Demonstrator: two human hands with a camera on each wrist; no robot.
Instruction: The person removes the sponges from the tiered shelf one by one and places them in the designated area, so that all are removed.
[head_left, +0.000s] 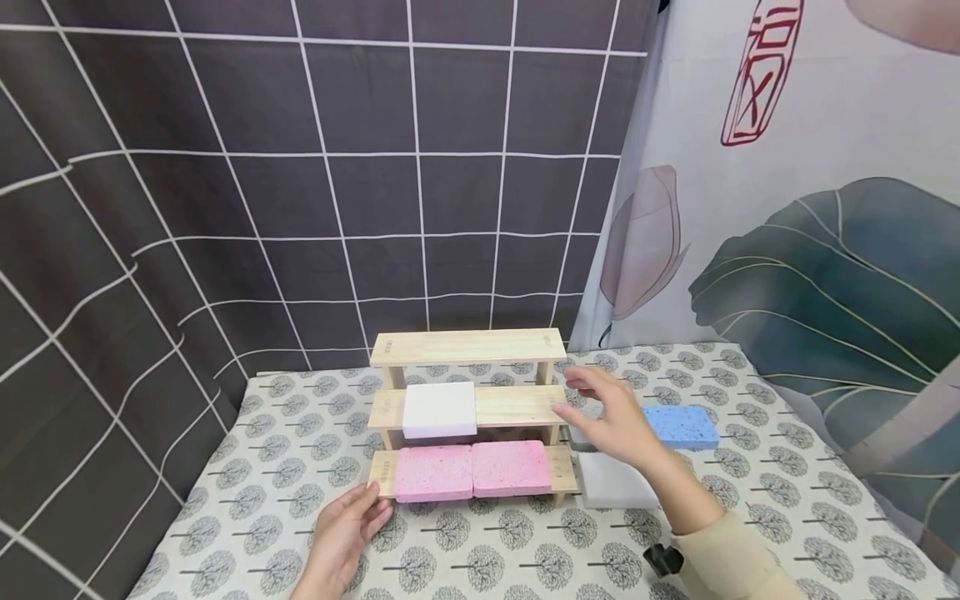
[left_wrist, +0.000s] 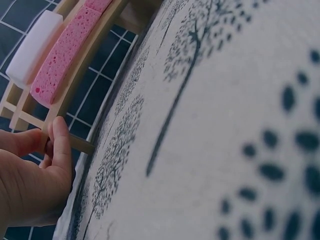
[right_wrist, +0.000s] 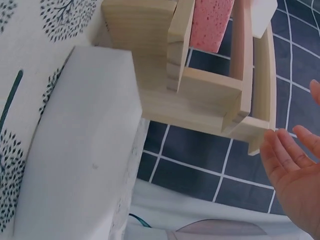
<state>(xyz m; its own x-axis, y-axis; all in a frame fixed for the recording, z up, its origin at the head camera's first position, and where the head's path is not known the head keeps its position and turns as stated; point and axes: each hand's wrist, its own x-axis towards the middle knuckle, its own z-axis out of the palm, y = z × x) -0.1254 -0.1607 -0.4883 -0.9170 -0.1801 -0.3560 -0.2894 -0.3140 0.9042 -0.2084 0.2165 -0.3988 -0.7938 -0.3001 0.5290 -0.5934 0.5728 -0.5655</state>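
A three-step wooden shelf rack (head_left: pixel 468 346) stands on the table. Two pink sponges (head_left: pixel 512 468) lie side by side on its lowest step, and a white sponge block (head_left: pixel 439 408) sits on the left half of the middle step. My left hand (head_left: pixel 347 533) pinches the left end of the lowest step between thumb and fingers, as the left wrist view also shows. Beside the right end of the middle step is my right hand (head_left: pixel 611 417), fingers apart and holding nothing. In the right wrist view its fingertips are close to the rack's upright; contact is unclear.
Right of the rack lie another white block (head_left: pixel 611 487), a blue sponge (head_left: pixel 682 427) and a greyish block (head_left: pixel 581 435) partly hidden by my right hand. A tree-print cloth (head_left: pixel 450 571) covers the table. Behind hangs a dark grid-patterned curtain (head_left: pixel 367 200).
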